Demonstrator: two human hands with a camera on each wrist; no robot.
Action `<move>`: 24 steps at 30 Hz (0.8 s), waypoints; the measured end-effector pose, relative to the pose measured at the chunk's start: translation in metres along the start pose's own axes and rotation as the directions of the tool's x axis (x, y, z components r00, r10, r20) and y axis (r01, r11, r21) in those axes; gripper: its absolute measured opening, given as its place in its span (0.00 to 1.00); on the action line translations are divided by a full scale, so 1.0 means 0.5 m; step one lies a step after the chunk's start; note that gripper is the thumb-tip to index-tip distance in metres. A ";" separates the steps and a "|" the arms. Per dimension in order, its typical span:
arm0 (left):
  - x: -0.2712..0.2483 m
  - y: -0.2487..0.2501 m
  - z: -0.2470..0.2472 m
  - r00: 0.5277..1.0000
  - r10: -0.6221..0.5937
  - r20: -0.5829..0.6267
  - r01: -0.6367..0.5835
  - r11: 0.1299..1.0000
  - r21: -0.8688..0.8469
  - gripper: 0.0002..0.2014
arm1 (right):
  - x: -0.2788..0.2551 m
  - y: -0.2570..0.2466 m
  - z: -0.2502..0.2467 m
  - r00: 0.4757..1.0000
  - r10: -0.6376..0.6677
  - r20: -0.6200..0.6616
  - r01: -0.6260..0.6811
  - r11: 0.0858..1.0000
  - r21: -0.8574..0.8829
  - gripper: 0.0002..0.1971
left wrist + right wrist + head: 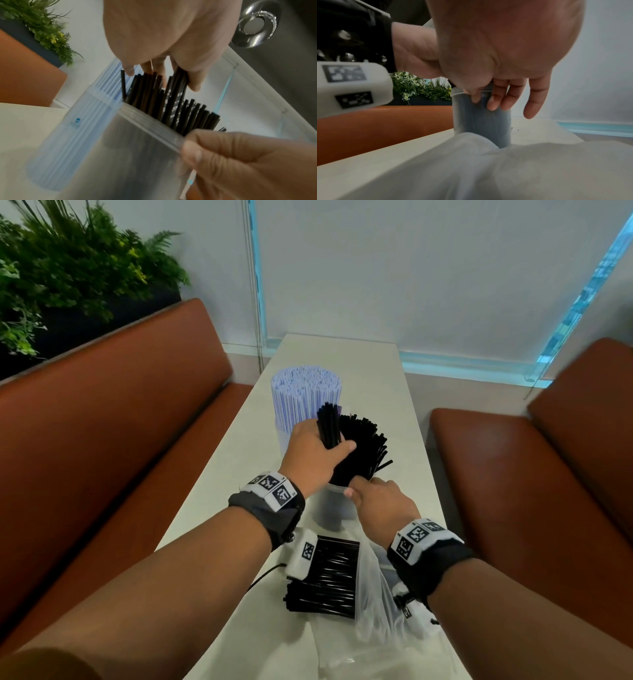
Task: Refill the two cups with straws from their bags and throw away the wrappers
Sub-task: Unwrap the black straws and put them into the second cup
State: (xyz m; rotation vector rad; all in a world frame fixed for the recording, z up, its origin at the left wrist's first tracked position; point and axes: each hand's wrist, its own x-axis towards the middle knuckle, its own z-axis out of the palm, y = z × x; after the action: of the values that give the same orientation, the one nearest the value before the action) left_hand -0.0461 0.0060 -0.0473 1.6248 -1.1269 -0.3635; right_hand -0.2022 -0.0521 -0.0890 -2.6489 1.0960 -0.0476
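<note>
On the white table [404,405] stands a clear cup [334,503] holding fanned black straws [366,446]. My left hand [320,453] grips a bundle of black straws [328,424] upright over that cup, their lower ends among the others. My right hand [366,491] pinches the cup's near rim. In the left wrist view my left hand's fingers [193,83] wrap the black straws [175,92] above the cup [137,135]. In the right wrist view my right hand [488,100] curls round the cup [481,121]. Behind it stands a cup packed with blue-striped white straws [305,398].
More black straws [325,577] lie at the table's near end, partly in a clear plastic bag [373,604]; crumpled clear wrapping [342,655] lies nearer still. Brown benches [120,422] flank the table, and a planter with green plants [68,268] stands at the far left.
</note>
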 end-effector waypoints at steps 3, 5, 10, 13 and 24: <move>-0.012 -0.013 -0.009 0.998 0.015 0.056 -0.020 0.997 0.080 0.12 | -0.002 -0.004 0.001 1.000 -0.008 -0.008 0.008 1.000 -0.010 0.09; -0.013 -0.012 -0.022 0.997 0.029 0.072 -0.036 0.994 0.105 0.25 | -0.004 -0.008 -0.001 1.000 -0.005 -0.007 0.004 1.000 -0.008 0.08; 0.009 0.039 -0.047 0.995 0.093 -0.021 -0.090 0.987 0.130 0.52 | -0.005 -0.013 -0.005 1.000 0.014 0.009 -0.014 1.000 -0.019 0.08; 0.015 0.058 -0.034 0.969 0.236 0.080 -0.249 0.907 0.340 0.35 | -0.002 -0.014 -0.003 0.999 0.027 0.023 -0.027 1.000 -0.015 0.09; -0.003 0.015 0.012 0.927 0.246 0.282 -0.374 0.627 0.683 0.36 | 0.002 -0.011 0.005 0.998 0.033 0.055 -0.027 0.993 -0.112 0.22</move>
State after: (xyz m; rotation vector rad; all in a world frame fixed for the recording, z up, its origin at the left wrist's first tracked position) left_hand -0.0546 0.0040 -0.0434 2.0440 -1.8084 0.2443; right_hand -0.1976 -0.0484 -0.0902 -2.7121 1.1513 0.0967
